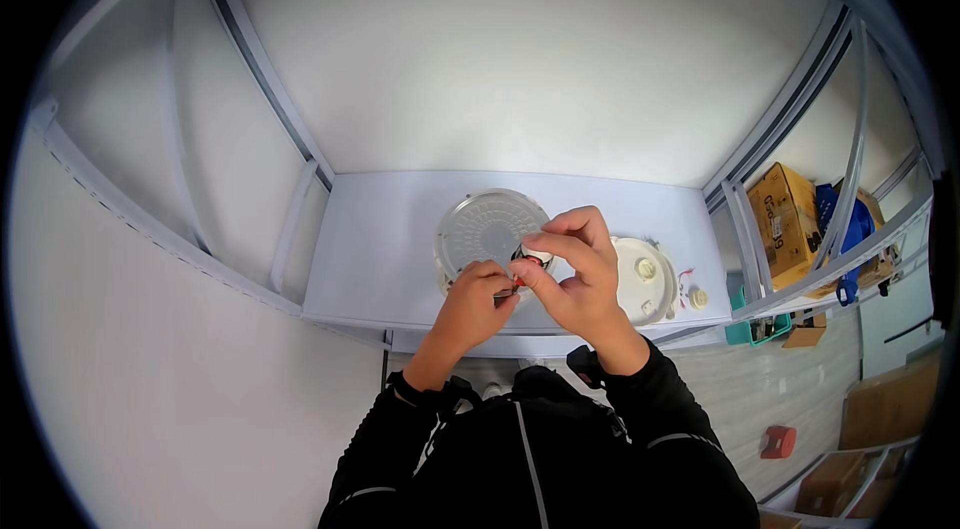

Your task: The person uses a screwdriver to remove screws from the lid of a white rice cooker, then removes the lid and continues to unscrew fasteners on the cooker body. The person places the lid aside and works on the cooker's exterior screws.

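Observation:
Above the front of a white table (385, 259), my two hands meet at a small part (534, 256) with white, red and black areas. My right hand (588, 284) grips it between thumb and fingers. My left hand (472, 307) is closed in a pinch against its lower left side; the fingers hide what they hold there. Behind the hands lies a round grey disc (475, 227) with a pattern of small marks. To the right is a shallow round white housing (632, 301), with a cream ring-shaped piece (646, 270) in it.
Thin red and white wires (685, 281) and a small cream round cap (698, 298) lie at the table's right. Metal frame posts (265, 79) and white panels surround the table. Cardboard boxes (785, 219), a blue item (855, 239), a green bin (740, 333) and a red object (778, 442) are farther right.

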`<action>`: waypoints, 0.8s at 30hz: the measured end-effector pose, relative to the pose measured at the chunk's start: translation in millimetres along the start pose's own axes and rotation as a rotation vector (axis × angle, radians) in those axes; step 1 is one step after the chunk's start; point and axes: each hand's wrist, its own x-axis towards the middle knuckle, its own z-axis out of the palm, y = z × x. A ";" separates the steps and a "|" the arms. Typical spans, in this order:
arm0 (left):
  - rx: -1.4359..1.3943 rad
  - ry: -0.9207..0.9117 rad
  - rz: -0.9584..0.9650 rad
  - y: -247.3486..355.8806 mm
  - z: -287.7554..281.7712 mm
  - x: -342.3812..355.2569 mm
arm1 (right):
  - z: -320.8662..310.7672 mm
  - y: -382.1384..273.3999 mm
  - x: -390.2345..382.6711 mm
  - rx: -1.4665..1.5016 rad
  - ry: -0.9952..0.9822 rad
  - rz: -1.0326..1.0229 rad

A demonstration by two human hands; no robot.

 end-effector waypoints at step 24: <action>-0.012 -0.037 -0.028 2.6 -5.8 1.0 | -10.4 -6.7 10.5 0.026 -0.065 0.166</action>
